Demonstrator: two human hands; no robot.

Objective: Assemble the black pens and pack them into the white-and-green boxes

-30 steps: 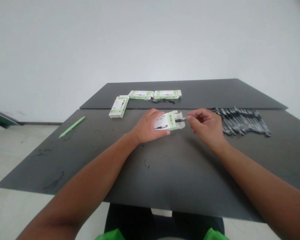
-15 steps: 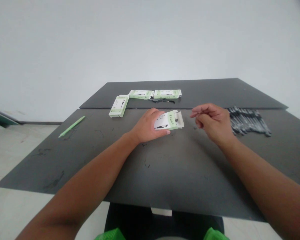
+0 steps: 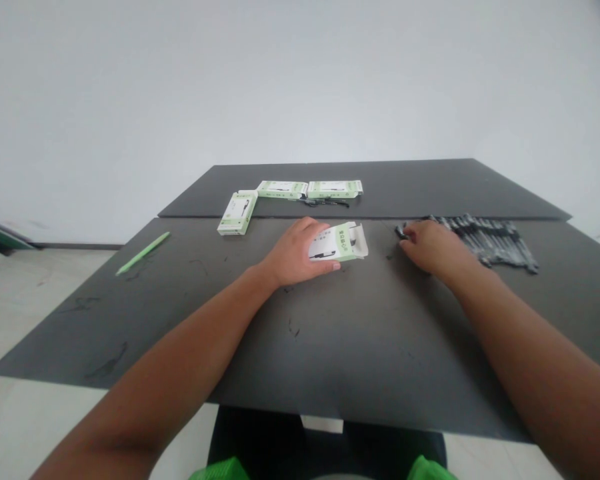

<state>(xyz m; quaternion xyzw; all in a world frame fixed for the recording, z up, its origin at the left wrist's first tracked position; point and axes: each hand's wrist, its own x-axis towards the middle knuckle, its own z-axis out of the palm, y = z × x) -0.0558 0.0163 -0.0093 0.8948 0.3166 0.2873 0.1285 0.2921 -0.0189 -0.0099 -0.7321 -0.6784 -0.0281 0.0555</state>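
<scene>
My left hand is closed around a white and green pen box, whose open flap end faces right, toward my other hand. To the right, my right hand is low over the table with its fingers pinched on a black pen; only the pen's dark end shows past the fingers. Behind that hand lies a row of clear and black pens, partly covered by it.
One pen box lies left of my left hand. Two more boxes lie end to end farther back, with some dark pens in front. A green pen rests at the left of the dark table; a seam crosses the tabletop.
My right hand has moved down onto the table by the pen row, and its fingers have closed on a pen. My left hand and the box have stayed put.
</scene>
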